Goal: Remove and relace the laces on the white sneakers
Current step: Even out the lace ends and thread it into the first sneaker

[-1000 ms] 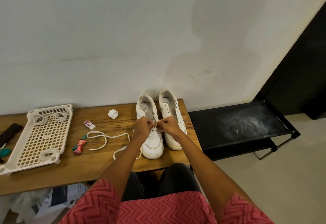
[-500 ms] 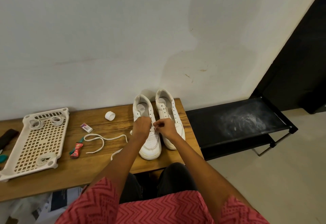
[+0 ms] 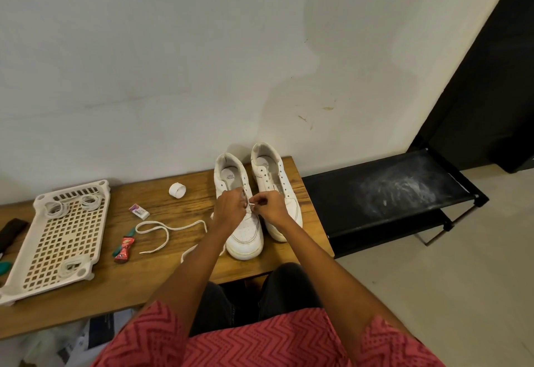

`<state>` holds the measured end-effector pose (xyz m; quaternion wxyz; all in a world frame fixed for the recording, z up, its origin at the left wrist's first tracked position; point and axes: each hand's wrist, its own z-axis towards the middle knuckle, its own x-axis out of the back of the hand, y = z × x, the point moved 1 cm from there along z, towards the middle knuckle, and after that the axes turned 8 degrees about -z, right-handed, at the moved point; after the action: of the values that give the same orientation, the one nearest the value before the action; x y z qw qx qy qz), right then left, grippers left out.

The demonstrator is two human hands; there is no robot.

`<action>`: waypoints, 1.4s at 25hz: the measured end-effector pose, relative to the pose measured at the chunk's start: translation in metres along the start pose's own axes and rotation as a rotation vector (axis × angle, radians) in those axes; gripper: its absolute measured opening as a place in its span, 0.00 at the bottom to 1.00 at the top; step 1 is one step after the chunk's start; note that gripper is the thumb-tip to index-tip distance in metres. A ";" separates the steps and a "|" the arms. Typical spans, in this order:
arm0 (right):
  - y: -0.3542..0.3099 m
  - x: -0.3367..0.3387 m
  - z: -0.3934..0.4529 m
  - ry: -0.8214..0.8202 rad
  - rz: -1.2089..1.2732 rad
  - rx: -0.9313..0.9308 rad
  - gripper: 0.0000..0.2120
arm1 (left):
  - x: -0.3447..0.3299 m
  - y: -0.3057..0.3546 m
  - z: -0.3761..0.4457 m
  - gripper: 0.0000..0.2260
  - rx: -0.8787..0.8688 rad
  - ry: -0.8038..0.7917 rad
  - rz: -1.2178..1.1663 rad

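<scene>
Two white sneakers stand side by side at the right end of the wooden table (image 3: 161, 285), toes toward me. The right sneaker (image 3: 277, 190) has bare eyelets. Over the lower eyelets of the left sneaker (image 3: 244, 236), my left hand (image 3: 231, 207) pinches the lace (image 3: 161, 229) and my right hand (image 3: 270, 206) pinches its tipped end. The rest of that white lace trails in loops across the table to the left of the shoe.
A white perforated tray (image 3: 57, 236) holding coiled laces lies at the left. A white cap (image 3: 176, 190), an eraser (image 3: 139, 211) and a red wrapper (image 3: 124, 249) lie between tray and shoes. A black rack (image 3: 384, 199) adjoins the table on the right.
Both hands have stayed at the left sneaker's eyelets, shifting slightly; the right hand now shows the lace tip between its fingers. The camera view has drifted a little.
</scene>
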<state>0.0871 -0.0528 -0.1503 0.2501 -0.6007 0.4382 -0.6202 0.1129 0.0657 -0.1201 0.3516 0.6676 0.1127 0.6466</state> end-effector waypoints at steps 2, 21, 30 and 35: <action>0.000 0.001 -0.002 0.003 0.025 0.010 0.11 | 0.001 -0.002 0.003 0.11 0.045 0.022 -0.098; -0.022 0.123 0.027 0.724 0.822 -0.516 0.10 | 0.004 -0.002 0.021 0.13 0.221 -0.123 -0.141; -0.021 0.144 0.034 0.697 0.895 -0.479 0.08 | 0.000 -0.009 0.018 0.13 0.211 -0.116 -0.090; -0.030 0.160 0.032 0.740 0.297 -0.038 0.09 | 0.000 -0.009 0.019 0.13 0.211 -0.104 -0.077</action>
<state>0.0994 -0.1802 -0.0443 0.1514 -0.2712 0.5922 -0.7435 0.1336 0.0661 -0.1247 0.3093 0.7288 0.1873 0.5815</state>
